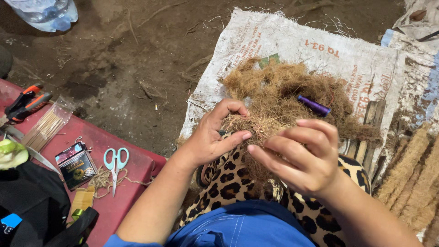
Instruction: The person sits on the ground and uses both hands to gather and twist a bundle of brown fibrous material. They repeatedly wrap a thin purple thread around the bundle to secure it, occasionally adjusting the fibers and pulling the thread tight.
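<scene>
brown fibre tuft (256, 126) pinched between both hands (260, 148), its base hidden.

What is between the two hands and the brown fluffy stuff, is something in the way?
Nothing visible is in the way. The left hand and right hand already pinch the brown fibre directly with bare fingers.

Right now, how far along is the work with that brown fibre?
Done: several fibre-wrapped sticks lie at the right. In hand: the left hand and right hand pinch a tuft of coconut fibre. Left: a big loose fibre pile on the sack.
</scene>
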